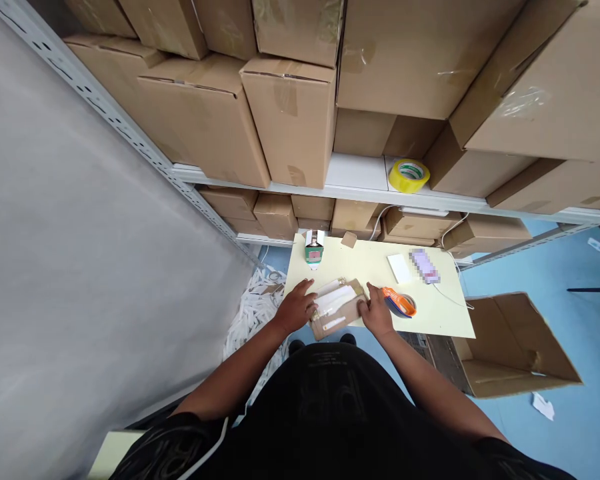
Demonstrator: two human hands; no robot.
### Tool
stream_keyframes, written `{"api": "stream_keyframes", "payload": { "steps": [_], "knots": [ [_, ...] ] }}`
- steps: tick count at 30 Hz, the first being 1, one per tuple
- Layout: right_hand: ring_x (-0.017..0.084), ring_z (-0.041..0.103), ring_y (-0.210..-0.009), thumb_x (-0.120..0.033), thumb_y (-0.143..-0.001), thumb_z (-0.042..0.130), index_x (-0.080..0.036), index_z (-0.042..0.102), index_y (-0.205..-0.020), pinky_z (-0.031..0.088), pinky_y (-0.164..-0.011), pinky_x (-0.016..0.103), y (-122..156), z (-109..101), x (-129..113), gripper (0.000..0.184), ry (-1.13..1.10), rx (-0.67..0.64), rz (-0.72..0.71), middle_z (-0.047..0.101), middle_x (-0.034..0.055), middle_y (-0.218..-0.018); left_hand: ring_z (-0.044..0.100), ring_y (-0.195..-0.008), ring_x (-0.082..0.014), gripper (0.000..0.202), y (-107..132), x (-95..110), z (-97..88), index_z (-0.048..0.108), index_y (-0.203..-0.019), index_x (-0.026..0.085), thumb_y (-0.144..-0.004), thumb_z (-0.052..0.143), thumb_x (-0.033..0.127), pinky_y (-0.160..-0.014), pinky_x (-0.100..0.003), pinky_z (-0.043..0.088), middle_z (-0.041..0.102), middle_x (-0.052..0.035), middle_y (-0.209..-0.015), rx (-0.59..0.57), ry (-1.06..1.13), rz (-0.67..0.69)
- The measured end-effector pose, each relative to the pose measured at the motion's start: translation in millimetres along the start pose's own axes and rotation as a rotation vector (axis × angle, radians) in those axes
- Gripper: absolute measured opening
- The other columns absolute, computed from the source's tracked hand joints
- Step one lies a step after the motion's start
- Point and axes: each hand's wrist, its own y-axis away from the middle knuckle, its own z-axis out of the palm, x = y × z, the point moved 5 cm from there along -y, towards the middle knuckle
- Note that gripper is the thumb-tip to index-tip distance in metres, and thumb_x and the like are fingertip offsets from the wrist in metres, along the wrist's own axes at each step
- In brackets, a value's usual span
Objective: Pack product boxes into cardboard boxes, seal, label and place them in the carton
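A small open cardboard box (351, 312) lies slightly turned at the table's front edge, its near side sticking out past it. Inside are long white pieces (336, 299) whose exact kind I cannot make out. My left hand (297, 307) grips the box's left side, with some fingers reaching over its rim. On the opposite side my right hand (377, 311) holds the right edge, thumb inward. Just right of that hand lies a tape dispenser (399, 303) with an orange part and a roll of tape.
The pale table (445, 310) also carries a green box (314, 248), a white card (399, 269) and a blurred purple item (425, 266). Shelves of cartons (290, 120) rise behind, with yellow tape (409, 175). A large open carton (520, 347) stands right; white scraps (255, 307) cover the left floor.
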Motion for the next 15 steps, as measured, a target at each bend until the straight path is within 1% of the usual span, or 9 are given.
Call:
{"api": "stream_keyframes", "payload": {
  "steps": [2,4,6,7,8,9,11,13,15],
  "knots": [
    [0.032,0.052,-0.135,-0.035,-0.094,0.048,-0.016,0.049,-0.148,0.045,-0.113,0.046,-0.1,4.4,5.7,0.058,0.047,-0.071,0.007,0.053,0.0170,-0.148,0.035,-0.152,-0.0334,0.038,6.3,-10.4,12.9,0.068,-0.126,0.019,-0.091,0.065,0.034,-0.126,-0.052,0.032,0.045,-0.0131,-0.160,0.086,-0.029,-0.189],
    [0.030,0.056,-0.132,-0.036,-0.095,0.047,-0.014,0.051,-0.147,0.045,-0.111,0.043,1.8,10.4,12.9,0.056,0.077,-0.152,0.029,0.057,0.0168,-0.145,0.037,-0.151,-0.0346,0.053,17.3,-23.1,29.2,0.057,-0.139,0.016,-0.091,0.064,0.036,-0.123,-0.052,0.035,0.043,-0.0175,-0.160,0.156,0.006,-0.432],
    [0.030,0.061,-0.125,-0.039,-0.097,0.046,-0.015,0.049,-0.148,0.048,-0.106,0.041,5.3,16.1,20.3,0.057,0.083,-0.223,0.075,0.063,0.0163,-0.138,0.048,-0.143,-0.0345,0.058,28.7,-32.1,48.7,0.052,-0.142,0.014,-0.091,0.062,0.041,-0.117,-0.050,0.041,0.050,-0.0203,-0.152,0.151,0.126,-0.633],
    [0.030,0.063,-0.121,-0.041,-0.098,0.046,-0.015,0.049,-0.148,0.049,-0.103,0.040,7.0,17.8,23.4,0.057,0.081,-0.244,0.101,0.066,0.0159,-0.134,0.055,-0.135,-0.0332,0.057,32.5,-34.2,57.8,0.051,-0.141,0.015,-0.092,0.061,0.043,-0.113,-0.048,0.045,0.054,-0.0201,-0.148,0.133,0.211,-0.693],
    [0.029,0.064,-0.118,-0.042,-0.098,0.046,-0.016,0.049,-0.148,0.049,-0.100,0.039,8.5,18.6,25.6,0.056,0.078,-0.254,0.122,0.068,0.0153,-0.130,0.061,-0.128,-0.0312,0.057,34.4,-34.5,65.1,0.050,-0.141,0.016,-0.093,0.059,0.044,-0.109,-0.046,0.048,0.057,-0.0191,-0.144,0.117,0.294,-0.720],
    [0.029,0.066,-0.116,-0.043,-0.098,0.046,-0.017,0.049,-0.146,0.049,-0.098,0.038,9.5,18.5,26.8,0.055,0.072,-0.256,0.134,0.070,0.0147,-0.127,0.064,-0.122,-0.0290,0.056,34.1,-33.6,70.1,0.049,-0.142,0.017,-0.093,0.059,0.044,-0.105,-0.044,0.050,0.059,-0.0178,-0.142,0.110,0.365,-0.717],
    [0.029,0.067,-0.113,-0.047,-0.100,0.044,-0.017,0.053,-0.141,0.049,-0.095,0.037,10.5,16.0,27.0,0.052,0.060,-0.245,0.144,0.071,0.0143,-0.122,0.065,-0.121,-0.0266,0.057,27.4,-29.0,72.9,0.047,-0.143,0.019,-0.091,0.061,0.040,-0.105,-0.042,0.049,0.059,-0.0155,-0.143,0.123,0.432,-0.639],
    [0.029,0.067,-0.112,-0.054,-0.102,0.038,-0.017,0.056,-0.136,0.049,-0.092,0.036,10.8,11.8,26.2,0.053,0.050,-0.226,0.161,0.072,0.0149,-0.119,0.060,-0.128,-0.0263,0.056,16.2,-23.6,69.4,0.049,-0.142,0.019,-0.090,0.062,0.035,-0.111,-0.042,0.045,0.058,-0.0146,-0.144,0.159,0.403,-0.545],
    [0.030,0.066,-0.114,-0.060,-0.103,0.031,-0.017,0.058,-0.133,0.049,-0.092,0.036,10.9,6.2,25.2,0.059,0.039,-0.192,0.188,0.071,0.0163,-0.120,0.059,-0.128,-0.0263,0.049,5.1,-19.4,64.6,0.053,-0.137,0.018,-0.090,0.061,0.031,-0.112,-0.043,0.044,0.061,-0.0143,-0.140,0.186,0.343,-0.503]
  ]
}}
